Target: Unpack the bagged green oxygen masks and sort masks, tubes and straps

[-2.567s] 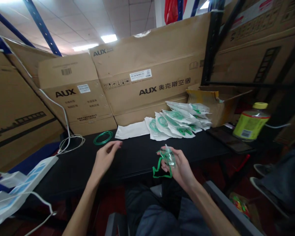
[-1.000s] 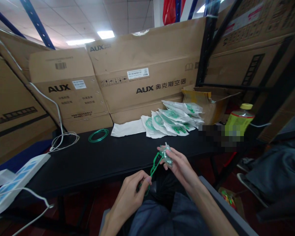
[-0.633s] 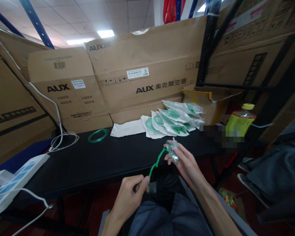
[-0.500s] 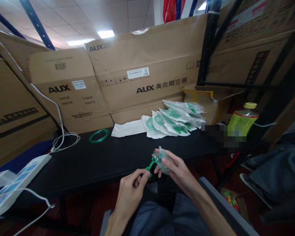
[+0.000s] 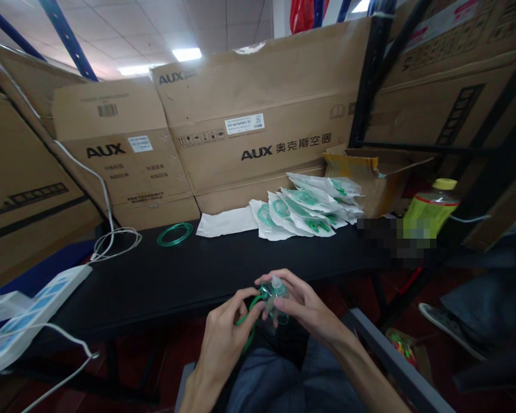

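Observation:
My right hand (image 5: 298, 301) grips a clear, green-tinted plastic mask (image 5: 278, 291) that looks like an oxygen mask, with a pale nozzle pointing up. At the mask's left side, my left hand (image 5: 232, 321) is closed on a green strap (image 5: 251, 332), whose loose end hangs below the fingers. Both hands are held over my lap, just in front of the black table (image 5: 176, 281). Parts of the mask are hidden by my fingers.
Several white pouches with green items (image 5: 305, 209) lie at the back beside a flat white pouch (image 5: 226, 222). A green tubing coil (image 5: 174, 234) is left of them. A white power strip (image 5: 38, 315), a bottle (image 5: 434, 209), and an open carton (image 5: 356, 178) surround the table; cardboard boxes (image 5: 258, 97) wall the back.
My hands have come closer together and the mask has moved slightly down and turned, its nozzle facing more toward me. The green strap now bends around my left fingers.

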Demonstrator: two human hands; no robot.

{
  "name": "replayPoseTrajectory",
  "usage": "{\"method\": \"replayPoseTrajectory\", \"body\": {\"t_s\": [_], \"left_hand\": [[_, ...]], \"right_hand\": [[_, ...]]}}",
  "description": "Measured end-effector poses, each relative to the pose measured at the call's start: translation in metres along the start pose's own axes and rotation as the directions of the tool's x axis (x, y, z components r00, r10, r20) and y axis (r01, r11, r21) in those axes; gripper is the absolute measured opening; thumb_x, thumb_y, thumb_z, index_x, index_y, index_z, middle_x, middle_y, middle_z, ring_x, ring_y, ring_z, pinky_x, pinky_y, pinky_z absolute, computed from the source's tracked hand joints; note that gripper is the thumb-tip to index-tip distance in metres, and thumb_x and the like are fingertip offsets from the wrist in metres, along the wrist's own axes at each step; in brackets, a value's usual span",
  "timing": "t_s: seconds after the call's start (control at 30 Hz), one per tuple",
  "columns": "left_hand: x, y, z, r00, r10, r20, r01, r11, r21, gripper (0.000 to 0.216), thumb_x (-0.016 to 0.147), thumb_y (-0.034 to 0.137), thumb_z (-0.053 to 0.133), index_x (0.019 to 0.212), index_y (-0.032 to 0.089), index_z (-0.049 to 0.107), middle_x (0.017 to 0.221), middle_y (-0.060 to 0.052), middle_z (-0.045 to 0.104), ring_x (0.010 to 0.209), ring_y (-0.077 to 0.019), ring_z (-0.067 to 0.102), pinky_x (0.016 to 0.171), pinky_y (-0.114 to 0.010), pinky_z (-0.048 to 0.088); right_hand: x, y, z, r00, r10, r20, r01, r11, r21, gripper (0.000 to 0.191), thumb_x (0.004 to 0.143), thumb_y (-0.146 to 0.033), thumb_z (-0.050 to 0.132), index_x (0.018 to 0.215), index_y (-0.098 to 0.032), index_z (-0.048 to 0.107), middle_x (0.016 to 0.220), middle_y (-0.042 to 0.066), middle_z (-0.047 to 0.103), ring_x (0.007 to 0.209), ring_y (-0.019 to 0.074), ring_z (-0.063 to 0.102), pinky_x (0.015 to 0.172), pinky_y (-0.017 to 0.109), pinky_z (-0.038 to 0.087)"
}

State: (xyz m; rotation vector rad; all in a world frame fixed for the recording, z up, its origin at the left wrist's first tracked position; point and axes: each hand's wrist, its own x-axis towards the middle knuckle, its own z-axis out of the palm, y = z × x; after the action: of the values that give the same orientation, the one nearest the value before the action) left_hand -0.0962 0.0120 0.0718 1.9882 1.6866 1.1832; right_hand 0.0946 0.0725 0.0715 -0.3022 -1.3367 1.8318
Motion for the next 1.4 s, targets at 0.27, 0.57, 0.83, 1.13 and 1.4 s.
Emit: {"method": "replayPoseTrajectory", "body": {"t_s": [0.27,0.57,0.83,1.13,1.4], "left_hand": [[0.003,0.01,-0.003,0.993,-0.08,0.091,0.083,0.996,-0.026,0.027,0.096,0.043,0.059,0.089,0.019,0.07,0.057,0.006,0.053,0.052,-0.0104,0.045,0.056,-0.021,0.036],[0.002,0.007,-0.006,0.986,-0.071,0.153,0.073,0.997,-0.008,0.026,0.097,0.04,0.057,0.085,0.019,0.067,0.06,0.006,0.049,0.054,-0.0114,0.046,0.056,-0.022,0.033],[-0.001,0.014,-0.008,0.966,0.037,0.254,-0.053,0.997,0.06,0.031,0.104,0.032,0.044,0.082,0.022,0.063,0.081,-0.001,0.068,0.069,-0.0143,0.061,0.07,-0.025,0.043],[-0.006,0.025,-0.016,0.943,0.037,0.329,-0.026,0.999,-0.039,0.038,0.105,0.041,0.043,0.085,0.021,0.069,0.071,0.001,0.06,0.062,-0.0126,0.05,0.061,-0.024,0.036],[-0.009,0.028,-0.019,0.948,-0.035,0.315,0.09,0.983,-0.159,0.044,0.101,0.045,0.048,0.067,0.018,0.055,0.06,0.004,0.042,0.056,-0.0104,0.037,0.055,-0.024,0.027]], "right_hand": [[0.0,0.002,0.004,0.997,0.019,0.073,-0.018,1.0,-0.015,0.038,0.088,-0.038,0.077,0.12,-0.023,0.061,0.112,0.005,0.06,0.091,0.0178,0.063,0.07,0.028,0.054],[0.001,0.004,0.006,0.997,0.08,0.005,-0.078,0.977,-0.2,0.049,0.082,-0.035,0.083,0.128,-0.028,0.064,0.126,0.005,0.063,0.096,0.0177,0.065,0.077,0.028,0.055],[0.001,-0.001,0.002,0.998,0.063,0.03,-0.056,0.978,-0.2,0.032,0.091,-0.038,0.074,0.116,-0.021,0.064,0.093,0.002,0.066,0.076,0.0149,0.065,0.068,0.027,0.051],[-0.002,-0.006,-0.003,0.997,0.08,0.017,-0.078,0.99,-0.117,0.031,0.09,-0.038,0.075,0.115,-0.022,0.064,0.108,0.004,0.064,0.066,0.01,0.065,0.06,0.024,0.051],[-0.002,-0.006,-0.003,0.999,0.036,-0.039,-0.04,0.992,-0.119,0.026,0.092,-0.035,0.073,0.112,-0.022,0.064,0.109,0.004,0.064,0.062,0.0089,0.064,0.054,0.022,0.05]]}}
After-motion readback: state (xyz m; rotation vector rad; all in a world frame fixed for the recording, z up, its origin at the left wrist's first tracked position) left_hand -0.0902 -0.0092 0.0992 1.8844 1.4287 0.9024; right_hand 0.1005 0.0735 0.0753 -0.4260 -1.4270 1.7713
